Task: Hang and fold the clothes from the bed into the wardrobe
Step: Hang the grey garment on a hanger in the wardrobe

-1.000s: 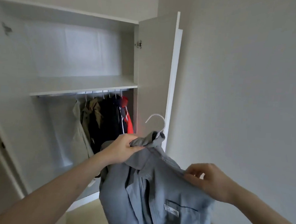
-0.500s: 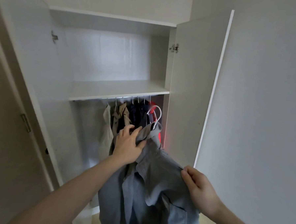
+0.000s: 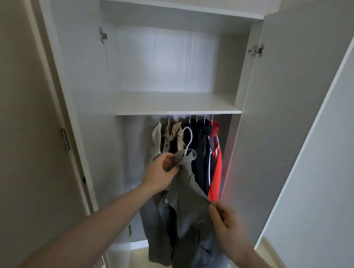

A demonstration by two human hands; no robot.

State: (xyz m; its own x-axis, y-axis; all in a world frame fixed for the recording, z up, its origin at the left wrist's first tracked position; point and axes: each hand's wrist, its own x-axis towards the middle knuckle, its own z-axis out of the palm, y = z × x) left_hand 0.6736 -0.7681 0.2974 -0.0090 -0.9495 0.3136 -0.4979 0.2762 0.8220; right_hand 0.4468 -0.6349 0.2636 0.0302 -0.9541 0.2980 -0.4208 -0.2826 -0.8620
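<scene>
Writing: none legible on any garment or panel.
Grey shirt [image 3: 186, 198]: soft woven cloth with a small white button at the placket and a limp collar; it hung in loose folds in front of the open wardrobe [image 3: 173, 105], below the shelf level.
Hanger [image 3: 189, 138]: thin white hook, curved, standing up out of the shirt's collar; not on the rail.
Left hand [image 3: 159, 172]: fingers curled round the bunched collar just under the hook, carrying the shirt's weight.
Right hand [image 3: 226, 222]: thumb and fingertips pinched the shirt's shoulder edge, lower and to the right; the other fingers were curled in.
Wardrobe: smooth white laminate, both doors swung wide, metal hinges on the inner sides.
Shelf [image 3: 177, 103]: flat white board above the rail.
Hung clothes: a row on white hooks under the shelf, a cream garment [image 3: 156, 141] at the left, a beige patterned one beside it, dark navy pieces in the middle, a red jacket [image 3: 216, 166] with white stripes at the right.
Floor [image 3: 136, 260]: pale wood strip visible below the wardrobe.
</scene>
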